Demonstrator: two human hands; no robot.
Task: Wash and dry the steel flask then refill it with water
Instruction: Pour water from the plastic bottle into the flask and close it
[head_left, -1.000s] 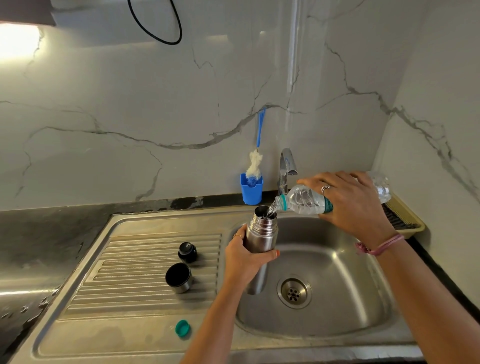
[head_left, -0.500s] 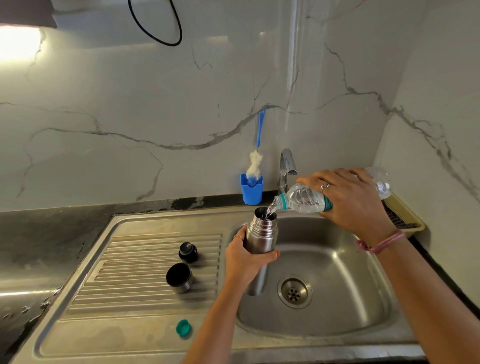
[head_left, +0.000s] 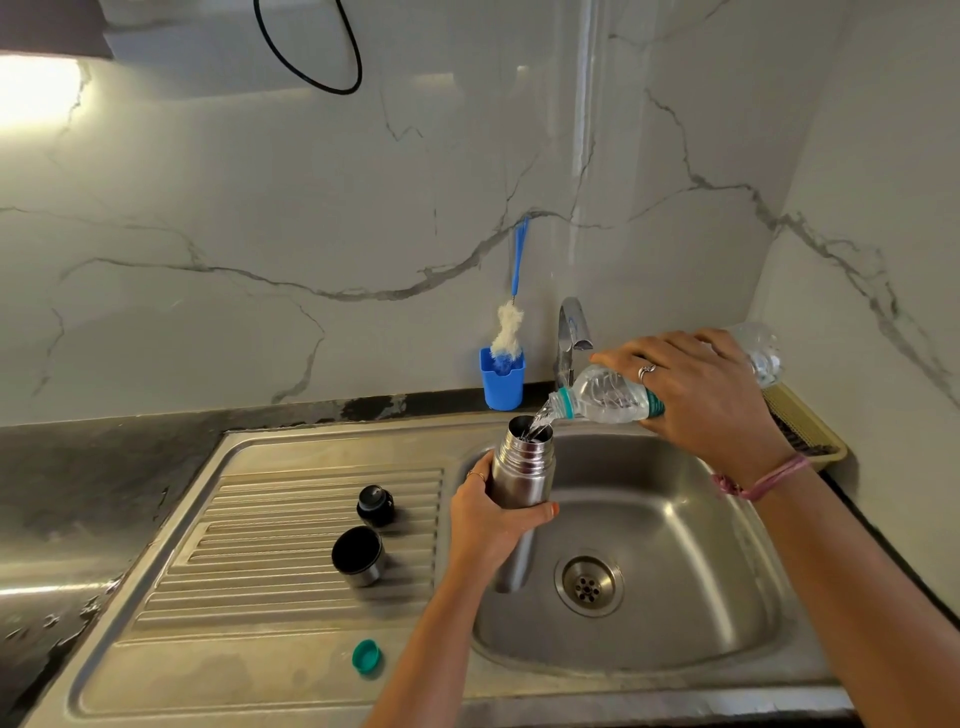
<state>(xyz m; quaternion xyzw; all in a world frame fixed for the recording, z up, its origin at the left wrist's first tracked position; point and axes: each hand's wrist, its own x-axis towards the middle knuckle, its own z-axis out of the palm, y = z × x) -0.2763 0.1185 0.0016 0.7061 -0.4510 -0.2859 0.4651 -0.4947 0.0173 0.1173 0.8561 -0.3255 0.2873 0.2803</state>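
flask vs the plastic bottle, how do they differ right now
The steel flask is opaque metal, the plastic bottle clear with a teal neck ring. The flask is held upright over the sink by the left hand; the bottle is tipped nearly flat by the right hand, pouring water into it. Both are uncapped.

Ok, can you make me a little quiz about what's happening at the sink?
1. True or false: the steel flask is lying on the drainboard.
2. Which hand tips the plastic bottle?
3. The teal bottle cap lies: A) in the basin B) on the sink's front edge C) in the blue cup

Key: 1. False, the left hand holds it upright. 2. The right hand. 3. B.
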